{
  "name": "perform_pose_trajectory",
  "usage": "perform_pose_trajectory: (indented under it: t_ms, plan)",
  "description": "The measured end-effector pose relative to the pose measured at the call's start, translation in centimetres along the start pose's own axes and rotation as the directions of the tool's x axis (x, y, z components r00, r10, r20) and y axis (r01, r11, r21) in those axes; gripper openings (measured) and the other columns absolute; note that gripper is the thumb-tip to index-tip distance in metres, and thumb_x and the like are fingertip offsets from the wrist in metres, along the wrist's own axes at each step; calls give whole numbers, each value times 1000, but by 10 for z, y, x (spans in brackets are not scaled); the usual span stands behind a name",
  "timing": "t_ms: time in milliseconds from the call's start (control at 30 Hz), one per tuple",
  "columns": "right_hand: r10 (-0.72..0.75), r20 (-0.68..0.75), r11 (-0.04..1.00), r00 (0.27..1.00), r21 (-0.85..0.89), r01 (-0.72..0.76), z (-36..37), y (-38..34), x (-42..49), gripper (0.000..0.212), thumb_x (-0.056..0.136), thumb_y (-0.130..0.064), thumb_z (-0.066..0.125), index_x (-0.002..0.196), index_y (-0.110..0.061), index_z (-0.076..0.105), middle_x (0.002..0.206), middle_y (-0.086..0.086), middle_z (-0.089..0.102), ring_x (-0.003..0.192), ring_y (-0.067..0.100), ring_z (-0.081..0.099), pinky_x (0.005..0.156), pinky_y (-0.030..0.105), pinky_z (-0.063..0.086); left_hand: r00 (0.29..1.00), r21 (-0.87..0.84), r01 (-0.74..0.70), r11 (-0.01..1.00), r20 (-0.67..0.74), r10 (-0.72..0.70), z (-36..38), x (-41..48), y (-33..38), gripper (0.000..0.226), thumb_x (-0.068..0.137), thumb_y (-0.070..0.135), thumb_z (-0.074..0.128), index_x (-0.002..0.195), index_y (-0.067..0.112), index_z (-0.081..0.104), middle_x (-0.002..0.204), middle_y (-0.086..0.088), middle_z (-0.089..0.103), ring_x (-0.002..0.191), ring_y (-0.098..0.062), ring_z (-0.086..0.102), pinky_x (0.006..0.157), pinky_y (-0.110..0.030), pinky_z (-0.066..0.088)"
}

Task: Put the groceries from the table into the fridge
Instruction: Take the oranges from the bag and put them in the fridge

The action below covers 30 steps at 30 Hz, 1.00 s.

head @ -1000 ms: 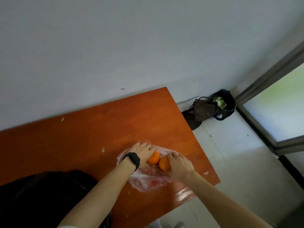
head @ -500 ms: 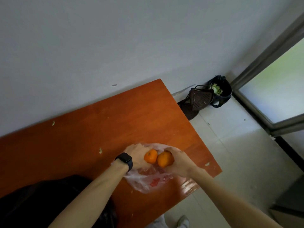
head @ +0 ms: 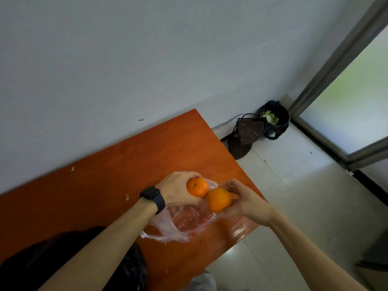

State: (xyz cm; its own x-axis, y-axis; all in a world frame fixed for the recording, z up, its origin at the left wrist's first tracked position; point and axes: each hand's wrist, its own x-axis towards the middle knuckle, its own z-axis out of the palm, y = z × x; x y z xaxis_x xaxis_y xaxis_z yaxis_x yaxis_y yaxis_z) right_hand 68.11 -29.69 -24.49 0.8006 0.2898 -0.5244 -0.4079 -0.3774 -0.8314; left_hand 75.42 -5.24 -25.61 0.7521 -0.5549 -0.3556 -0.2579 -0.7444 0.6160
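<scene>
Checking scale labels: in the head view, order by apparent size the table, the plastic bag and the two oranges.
1. table
2. plastic bag
3. right-hand orange
4. left-hand orange, which looks slightly smaller, but the left hand partly covers it, so the gap is unsure.

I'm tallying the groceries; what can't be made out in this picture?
Head view:
- Plastic bag: crumpled film, left hand and right hand hide whether fruit remains inside.
- Black bag: cut by the bottom edge, crossed by the left arm; contents unseen.
- Bin scraps: too small to identify.
- Fridge: outside the frame.
</scene>
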Motion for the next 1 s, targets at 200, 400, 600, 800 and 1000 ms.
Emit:
perform_pose_trajectory:
  t_ms: [200,400,600,800,1000]
  plan:
    - [-102,-379,994,920,0,110,-60,-11,-96,73,68,-5,88,123,-31,48,127,-12,48,108,18,60,79,35,61,982,59,-173,983,-71,177,-2,26,108,69,63,67,75,122,47,45,112,13,54,96,-10,56,79,-33,54]
    - [-129,-752,988,647,-37,153,-126,39,-251,73,70,-15,90,123,-35,44,133,-11,44,111,18,58,83,35,59,888,68,-447,892,-84,451,45,49,284,74,66,58,81,128,40,46,119,9,49,104,-13,54,86,-30,50]
    - [-135,-925,981,354,-74,181,-162,112,-434,72,71,-16,90,120,-42,44,132,-11,48,113,15,57,84,29,55,728,35,-685,728,-14,686,155,30,480,76,68,54,83,132,37,46,124,7,47,109,-13,52,86,-22,47]
    - [-127,-992,972,9,-123,199,-185,175,-605,70,70,-16,90,122,-35,48,126,-16,52,109,10,60,83,26,55,525,-2,-851,525,35,850,265,-6,659,77,70,53,83,135,36,46,119,9,46,103,-9,50,80,-9,41]
    - [-133,-961,981,-241,-162,104,-211,215,-743,69,70,-30,90,124,-39,48,125,-23,51,110,0,57,79,17,54,314,-29,-949,315,34,949,344,-41,806,80,72,50,82,141,34,43,125,4,46,109,-12,51,91,-25,48]
